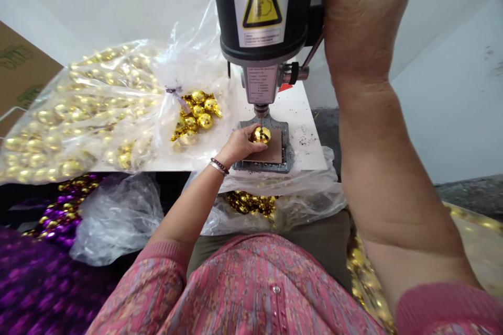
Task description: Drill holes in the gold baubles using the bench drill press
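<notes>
Left hand (240, 144) pinches a gold ball (264, 136) beneath the drill bit (261, 120).
The ball sits on a brown board (273, 154) over the grey base (286, 144); the right hand (363, 18), raised, is closed around the lever (314, 53); farther left lies a bulging clear bag (118, 99).

Here the left hand (239, 145) holds one gold ball (262, 136) on a brown board (272, 155), under the drill press (262, 55), while the right hand (364, 13) grips its lever (313, 54).
</notes>
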{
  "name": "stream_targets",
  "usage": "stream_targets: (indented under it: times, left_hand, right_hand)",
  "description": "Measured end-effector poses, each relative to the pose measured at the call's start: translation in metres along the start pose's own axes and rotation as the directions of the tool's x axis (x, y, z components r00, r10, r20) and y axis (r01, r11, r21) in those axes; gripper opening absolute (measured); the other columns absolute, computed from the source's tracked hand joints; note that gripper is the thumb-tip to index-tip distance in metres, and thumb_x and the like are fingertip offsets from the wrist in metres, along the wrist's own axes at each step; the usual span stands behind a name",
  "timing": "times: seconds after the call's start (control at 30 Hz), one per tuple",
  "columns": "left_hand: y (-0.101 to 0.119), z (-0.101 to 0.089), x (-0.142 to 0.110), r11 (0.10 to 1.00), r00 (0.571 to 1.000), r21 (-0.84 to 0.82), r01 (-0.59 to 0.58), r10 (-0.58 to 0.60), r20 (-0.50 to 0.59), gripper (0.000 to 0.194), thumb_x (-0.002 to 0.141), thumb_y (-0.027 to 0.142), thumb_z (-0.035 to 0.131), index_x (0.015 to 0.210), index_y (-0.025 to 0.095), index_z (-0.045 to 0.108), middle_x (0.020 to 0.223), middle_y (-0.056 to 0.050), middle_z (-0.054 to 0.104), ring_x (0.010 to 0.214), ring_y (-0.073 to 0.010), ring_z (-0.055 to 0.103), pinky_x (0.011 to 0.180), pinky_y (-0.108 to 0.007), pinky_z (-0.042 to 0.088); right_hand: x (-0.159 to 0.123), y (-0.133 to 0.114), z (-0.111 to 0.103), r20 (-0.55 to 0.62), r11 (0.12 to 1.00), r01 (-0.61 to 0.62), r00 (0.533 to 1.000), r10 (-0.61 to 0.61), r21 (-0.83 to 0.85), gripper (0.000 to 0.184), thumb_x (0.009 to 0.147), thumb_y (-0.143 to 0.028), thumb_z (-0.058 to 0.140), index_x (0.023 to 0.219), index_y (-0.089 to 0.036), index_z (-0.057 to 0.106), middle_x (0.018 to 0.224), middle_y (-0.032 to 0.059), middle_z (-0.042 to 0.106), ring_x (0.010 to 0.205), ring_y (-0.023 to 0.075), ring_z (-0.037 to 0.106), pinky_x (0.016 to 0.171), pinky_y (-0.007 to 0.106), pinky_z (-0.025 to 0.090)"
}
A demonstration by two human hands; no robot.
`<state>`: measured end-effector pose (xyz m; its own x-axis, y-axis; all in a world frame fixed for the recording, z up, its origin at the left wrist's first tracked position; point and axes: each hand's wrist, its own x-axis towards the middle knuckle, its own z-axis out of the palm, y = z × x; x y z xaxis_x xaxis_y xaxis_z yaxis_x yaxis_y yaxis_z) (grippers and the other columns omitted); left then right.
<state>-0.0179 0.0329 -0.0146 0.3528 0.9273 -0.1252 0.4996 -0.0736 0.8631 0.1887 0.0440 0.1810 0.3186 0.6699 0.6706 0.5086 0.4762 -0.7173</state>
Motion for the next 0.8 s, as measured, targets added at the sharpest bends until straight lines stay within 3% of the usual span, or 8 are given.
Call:
stream_targets:
  times: [0.07,0.2,0.33,0.53,0.8]
  left_hand:
    - [0.000,0.001,-0.001,1.000,1.000,-0.020,-0.005,0.005,0.008,0.071,0.076,0.028,0.096,0.145,0.016,0.083,0.117,-0.004,0.089,0.103,-0.0219,0.078,0.098,-0.032,0.063]
    - [-0.001,0.002,-0.001,0.999,0.999,-0.036,-0.040,0.041,0.022,0.060,0.075,0.025,0.097,0.133,0.016,0.085,0.105,0.000,0.086,0.093,-0.0183,0.074,0.089,-0.027,0.060]
    - [0.002,0.003,-0.002,0.999,0.999,-0.009,-0.032,0.032,-0.014,0.068,0.074,0.021,0.098,0.140,0.016,0.084,0.105,0.000,0.085,0.094,-0.0190,0.074,0.093,-0.029,0.061]
    - [0.005,0.005,-0.005,0.999,0.999,-0.008,-0.047,0.047,0.013,0.061,0.078,0.021,0.094,0.138,0.015,0.084,0.100,0.001,0.084,0.094,-0.0207,0.075,0.088,-0.027,0.060]
    - [0.000,0.007,-0.004,0.997,0.997,0.005,-0.071,0.071,-0.012,0.059,0.076,0.023,0.095,0.134,0.016,0.084,0.103,0.000,0.083,0.096,-0.0212,0.075,0.092,-0.029,0.060]
  right_hand:
    - [-0.018,0.007,-0.005,-0.034,0.998,0.033,0.999,-0.035,-0.046,0.042,0.116,-0.009,0.039,0.083,-0.027,0.020,0.079,-0.0082,0.027,0.077,0.0023,0.026,0.084,0.019,0.032]
    - [-0.068,0.012,-0.019,-0.063,0.952,0.294,0.952,-0.299,-0.084,0.030,0.112,-0.029,0.046,0.092,-0.029,0.023,0.083,-0.0055,0.032,0.076,0.0064,0.036,0.082,0.023,0.041]
    - [-0.102,0.017,-0.028,-0.072,0.946,0.265,0.957,-0.282,-0.188,0.016,0.104,-0.028,0.047,0.091,-0.027,0.037,0.082,-0.0027,0.041,0.076,0.0096,0.044,0.080,0.027,0.044]
    - [-0.107,0.033,-0.027,-0.091,0.928,0.272,0.949,-0.303,-0.255,0.009,0.101,-0.026,0.050,0.093,-0.025,0.054,0.082,-0.0008,0.054,0.077,0.0138,0.054,0.080,0.031,0.049]
    - [-0.112,0.041,-0.032,-0.109,0.906,0.300,0.933,-0.344,-0.299,0.016,0.105,-0.033,0.055,0.093,-0.023,0.060,0.082,-0.0019,0.057,0.077,0.0118,0.055,0.080,0.029,0.050]
